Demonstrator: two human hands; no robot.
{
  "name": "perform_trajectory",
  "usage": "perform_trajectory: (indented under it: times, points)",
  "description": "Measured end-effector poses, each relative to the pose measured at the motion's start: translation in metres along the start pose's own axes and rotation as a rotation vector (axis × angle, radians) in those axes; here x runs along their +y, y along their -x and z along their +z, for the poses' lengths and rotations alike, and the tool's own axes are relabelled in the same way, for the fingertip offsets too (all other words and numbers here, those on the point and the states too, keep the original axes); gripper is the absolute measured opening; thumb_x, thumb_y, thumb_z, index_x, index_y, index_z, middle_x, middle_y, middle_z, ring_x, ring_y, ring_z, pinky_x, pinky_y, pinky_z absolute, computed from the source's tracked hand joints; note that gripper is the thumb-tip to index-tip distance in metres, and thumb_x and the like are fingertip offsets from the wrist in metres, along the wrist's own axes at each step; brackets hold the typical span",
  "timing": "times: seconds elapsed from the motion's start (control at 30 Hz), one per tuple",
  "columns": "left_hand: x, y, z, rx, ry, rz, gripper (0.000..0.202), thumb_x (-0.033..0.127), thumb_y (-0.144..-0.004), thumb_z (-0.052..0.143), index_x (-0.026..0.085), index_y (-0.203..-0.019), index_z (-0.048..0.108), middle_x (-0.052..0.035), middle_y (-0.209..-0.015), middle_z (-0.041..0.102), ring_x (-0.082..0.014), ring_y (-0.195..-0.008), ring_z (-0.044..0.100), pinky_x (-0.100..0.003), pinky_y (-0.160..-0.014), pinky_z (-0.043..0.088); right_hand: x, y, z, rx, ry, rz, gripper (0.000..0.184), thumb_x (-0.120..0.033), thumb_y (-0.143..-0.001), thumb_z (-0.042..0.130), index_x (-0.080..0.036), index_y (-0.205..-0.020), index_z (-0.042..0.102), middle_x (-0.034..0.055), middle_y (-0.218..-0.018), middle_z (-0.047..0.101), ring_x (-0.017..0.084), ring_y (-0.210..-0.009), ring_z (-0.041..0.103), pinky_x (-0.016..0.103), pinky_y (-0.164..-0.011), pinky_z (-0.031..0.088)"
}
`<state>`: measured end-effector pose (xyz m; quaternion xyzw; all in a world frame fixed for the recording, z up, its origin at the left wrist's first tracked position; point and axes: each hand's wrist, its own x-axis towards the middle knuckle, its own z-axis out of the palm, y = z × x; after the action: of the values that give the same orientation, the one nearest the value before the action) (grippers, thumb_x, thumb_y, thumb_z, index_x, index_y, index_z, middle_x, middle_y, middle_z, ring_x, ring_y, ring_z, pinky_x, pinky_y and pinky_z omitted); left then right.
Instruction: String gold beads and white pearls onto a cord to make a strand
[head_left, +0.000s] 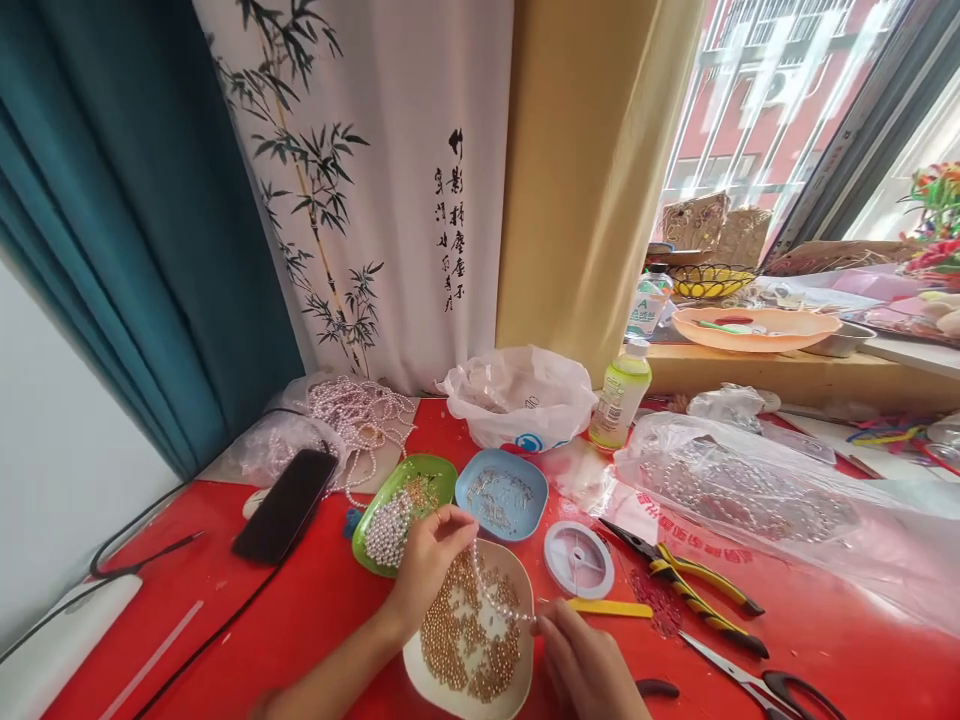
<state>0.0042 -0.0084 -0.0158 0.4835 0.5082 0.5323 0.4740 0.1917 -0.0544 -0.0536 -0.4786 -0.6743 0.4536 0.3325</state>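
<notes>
A strand of pearl beads point(491, 596) hangs in a curve between my two hands, above a cream dish point(420, 678) of loose gold beads point(442, 640). My left hand point(429, 560) pinches the strand's upper end over the dish's far side. The other end is between the fingertips of my right hand point(581, 655), beside the dish's right rim. Behind my left hand, a green dish point(431, 466) holds pearl beads point(388, 530) and small gold pieces. The blue dish point(538, 490) next to it contains small metallic bits.
Right of the dishes lie a thread spool point(556, 560), a yellow strip point(611, 608), yellow-and-black pliers point(697, 590) and scissors point(739, 675). A phone point(286, 505) and bundled pearl strands point(360, 410) are at left. Behind stand a plastic-lined bowl point(517, 400) and a bottle point(621, 400).
</notes>
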Motion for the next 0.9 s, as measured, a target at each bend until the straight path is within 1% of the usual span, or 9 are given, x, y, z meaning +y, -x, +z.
perform_trajectory:
  times: [0.1,0.27,0.4,0.47,0.53,0.7,0.77,0.83,0.9]
  points:
    - [0.0,-0.002,-0.001,-0.012,0.01,-0.035,0.013,0.027,-0.071,0.061,0.015,-0.071,0.059,-0.0002,-0.069,0.055,-0.0115,-0.065,0.049,-0.022,-0.064,0.039,-0.003,-0.001,-0.001,-0.009,0.016,0.008,0.043,-0.054,-0.086,0.024,-0.02,-0.072,0.047,-0.0051,-0.046,0.037,0.01,-0.041,0.035,0.02,-0.04,0.028]
    - [0.002,0.0,0.0,-0.035,0.066,-0.074,0.012,0.027,-0.071,0.061,0.016,-0.07,0.058,0.0007,-0.069,0.053,-0.0112,-0.064,0.048,-0.021,-0.063,0.039,-0.009,-0.002,-0.004,0.03,0.066,-0.009,0.048,-0.057,-0.085,0.02,-0.021,-0.07,0.047,-0.0032,-0.05,0.043,0.011,-0.044,0.038,0.021,-0.047,0.033]
    - [-0.001,0.001,0.0,-0.027,0.062,-0.039,0.012,0.028,-0.073,0.06,0.016,-0.072,0.059,0.0007,-0.067,0.053,-0.0108,-0.063,0.048,-0.021,-0.062,0.04,-0.008,-0.003,-0.005,0.017,0.064,-0.008,0.042,-0.05,-0.088,0.023,-0.02,-0.071,0.046,-0.004,-0.048,0.041,0.011,-0.043,0.038,0.02,-0.044,0.032]
    - [-0.003,0.0,-0.001,-0.03,0.054,-0.01,0.012,0.027,-0.072,0.06,0.015,-0.072,0.059,0.0008,-0.065,0.053,-0.0108,-0.062,0.049,-0.021,-0.062,0.04,-0.008,-0.004,-0.005,0.0,0.063,-0.031,0.037,-0.047,-0.088,0.026,-0.02,-0.071,0.045,-0.004,-0.049,0.042,0.011,-0.044,0.04,0.02,-0.045,0.033]
    - [-0.003,-0.001,-0.001,-0.005,0.089,-0.003,0.012,0.027,-0.07,0.062,0.016,-0.073,0.059,0.0009,-0.066,0.054,-0.0107,-0.062,0.05,-0.022,-0.063,0.042,-0.01,-0.005,-0.005,0.031,0.04,-0.035,0.033,-0.043,-0.088,0.029,-0.02,-0.067,0.041,-0.0047,-0.048,0.041,0.011,-0.044,0.04,0.02,-0.047,0.034]
    - [0.002,-0.001,-0.001,0.035,0.228,-0.031,0.016,0.029,-0.067,0.064,0.015,-0.074,0.059,0.0008,-0.068,0.056,-0.0101,-0.062,0.052,-0.02,-0.061,0.044,-0.013,-0.007,-0.004,0.043,-0.046,-0.03,0.034,-0.046,-0.088,0.029,-0.02,-0.069,0.041,-0.0074,-0.043,0.038,0.009,-0.039,0.034,0.02,-0.043,0.031]
    - [0.003,0.0,-0.001,0.04,0.25,-0.017,0.018,0.029,-0.066,0.065,0.014,-0.074,0.059,0.0006,-0.067,0.056,-0.0098,-0.061,0.051,-0.02,-0.058,0.044,-0.013,-0.006,-0.004,0.024,-0.054,-0.034,0.035,-0.047,-0.087,0.03,-0.019,-0.072,0.043,-0.007,-0.043,0.04,0.01,-0.04,0.036,0.02,-0.044,0.031]
    - [0.003,0.001,-0.001,0.024,0.258,0.002,0.019,0.03,-0.066,0.065,0.014,-0.074,0.059,0.0003,-0.067,0.056,-0.0097,-0.06,0.051,-0.02,-0.058,0.045,-0.014,-0.005,-0.004,0.039,-0.084,-0.028,0.035,-0.048,-0.086,0.03,-0.019,-0.073,0.043,-0.007,-0.043,0.04,0.01,-0.039,0.036,0.02,-0.042,0.03]
    - [0.002,0.002,0.0,-0.001,0.236,0.013,0.019,0.031,-0.066,0.065,0.014,-0.073,0.059,-0.0003,-0.069,0.057,-0.0102,-0.062,0.052,-0.022,-0.061,0.045,-0.016,-0.003,-0.004,0.058,-0.105,-0.022,0.035,-0.049,-0.086,0.031,-0.019,-0.071,0.041,-0.007,-0.043,0.04,0.01,-0.038,0.035,0.021,-0.041,0.029]
